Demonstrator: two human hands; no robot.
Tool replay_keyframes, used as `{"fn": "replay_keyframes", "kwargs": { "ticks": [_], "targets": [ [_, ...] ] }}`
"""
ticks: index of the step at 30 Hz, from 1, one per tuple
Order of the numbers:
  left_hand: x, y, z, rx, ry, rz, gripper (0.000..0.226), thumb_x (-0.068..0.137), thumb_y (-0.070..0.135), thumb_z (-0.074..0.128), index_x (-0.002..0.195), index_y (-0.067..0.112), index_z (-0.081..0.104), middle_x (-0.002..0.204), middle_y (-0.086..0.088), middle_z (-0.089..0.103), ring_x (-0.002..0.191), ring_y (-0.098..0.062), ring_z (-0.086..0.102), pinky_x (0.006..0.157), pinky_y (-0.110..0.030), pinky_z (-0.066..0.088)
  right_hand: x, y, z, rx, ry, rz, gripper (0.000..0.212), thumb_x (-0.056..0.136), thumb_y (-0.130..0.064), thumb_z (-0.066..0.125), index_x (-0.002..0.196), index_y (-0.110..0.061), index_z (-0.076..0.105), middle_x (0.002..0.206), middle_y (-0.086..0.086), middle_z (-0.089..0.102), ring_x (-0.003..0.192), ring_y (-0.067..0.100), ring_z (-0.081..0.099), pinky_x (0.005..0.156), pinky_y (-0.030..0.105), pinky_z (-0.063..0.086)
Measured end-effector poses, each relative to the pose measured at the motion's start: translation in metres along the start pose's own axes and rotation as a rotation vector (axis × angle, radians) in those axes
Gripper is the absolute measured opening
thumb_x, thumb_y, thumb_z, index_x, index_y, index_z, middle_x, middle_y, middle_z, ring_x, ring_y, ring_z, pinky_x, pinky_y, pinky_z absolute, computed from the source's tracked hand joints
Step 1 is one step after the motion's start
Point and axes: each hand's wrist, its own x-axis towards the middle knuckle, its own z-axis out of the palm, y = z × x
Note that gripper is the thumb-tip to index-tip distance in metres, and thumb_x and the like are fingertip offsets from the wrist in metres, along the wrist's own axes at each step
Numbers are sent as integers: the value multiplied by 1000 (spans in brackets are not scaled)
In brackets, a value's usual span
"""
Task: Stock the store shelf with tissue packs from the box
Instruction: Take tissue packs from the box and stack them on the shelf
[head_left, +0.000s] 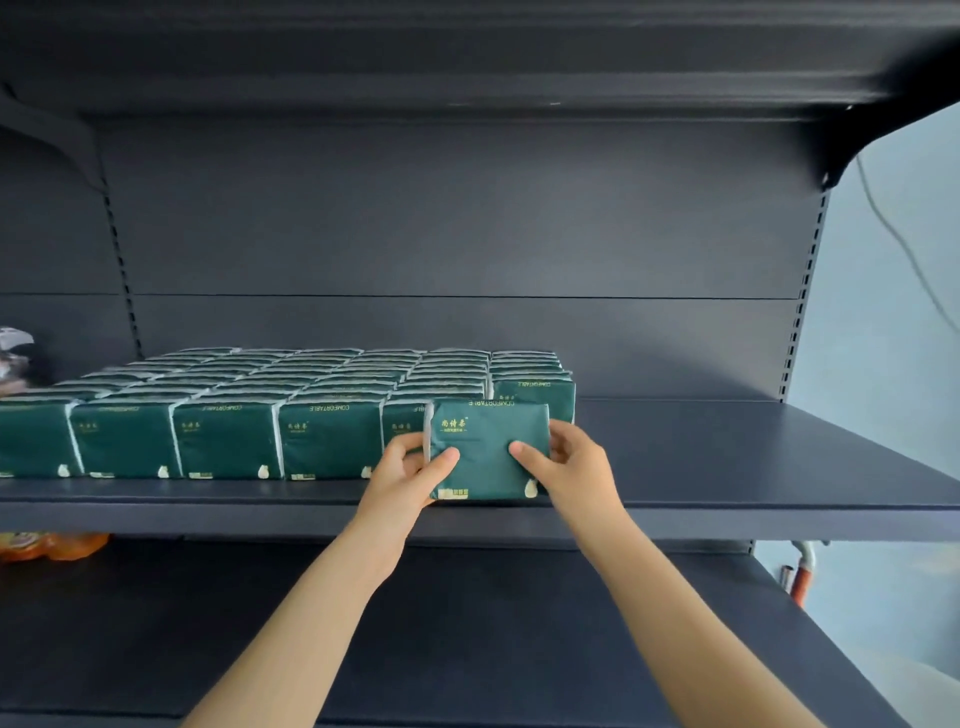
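Standing upright at the front lip of the shelf (727, 467), a green pack (488, 449) is gripped by both hands at once. It is pinched on its left edge by the left hand (410, 478), with the thumb laid across the front face and the other fingers tucked out of sight behind. The same hold is mirrored by the right hand (569, 467) on the right edge. Both hands are curled round the pack, neither spread wide nor clenched.

And the spot! The pack is held at the right end of the stocked rows (291, 395), just ahead of the last column, whose front pack is set further back. A gap is there to be filled, it would seem. Part of the neighbouring front pack is covered by it. Whether its base is touching the shelf cannot be told. The box is not seen in this view.

Now the handling: a light, soft thing is expected here, film-wrapped tissue that gives under the thumbs. The wrap is likely slick, so a hold on both side edges, as now, is well judged. A hard squeeze would only dent it. Nothing fragile is at stake, but the neat row could be knocked askew if the pack is shoved in crooked.
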Motion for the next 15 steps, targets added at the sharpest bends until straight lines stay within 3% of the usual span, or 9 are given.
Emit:
{"fn": "replay_keyframes", "kwargs": {
  "ticks": [2,5,8,10,12,15],
  "targets": [
    [3,2,1,117,-14,33,23,86,20,66,107,21,56,105,3,69,102,-13,64,94,-34,48,2,1,-8,-13,3,45,27,80,-12,74,105,-12,63,96,-2,71,86,8,68,74,20,55],
    [7,7,0,371,-40,143,17,85,24,67,101,25,59,100,11,66,97,-3,62,77,-14,45,10,1,-25,-11,-6,49,22,78,-7,75,96,-15,65,90,-2,72,78,7,69,67,16,54],
    [16,13,-1,609,-7,303,17,87,27,64,103,22,60,99,12,64,90,3,58,72,-6,42,22,-3,-40,-40,33,37,23,77,-7,75,95,-17,64,90,-3,72,78,8,70,67,20,56],
    [27,16,-3,795,38,424,24,90,29,60,110,17,60,107,6,62,94,-3,57,81,-9,41,35,-4,-48,-51,79,33,22,78,-7,74,95,-17,63,90,-4,71,79,10,69,69,25,56],
    [38,22,-4,1050,44,539,37,93,37,53,122,14,56,122,2,56,112,-9,50,95,-20,37,49,-3,-53,-64,124,25,23,80,-8,73,98,-16,61,92,-5,69,82,11,67,70,25,55],
    [58,28,-4,1419,-29,644,61,94,49,42,142,13,35,144,-1,38,136,-16,30,112,-28,22,73,9,-54,-129,189,33,24,81,-11,72,101,-18,60,99,-3,68,90,14,65,79,30,54]
  ]
}}
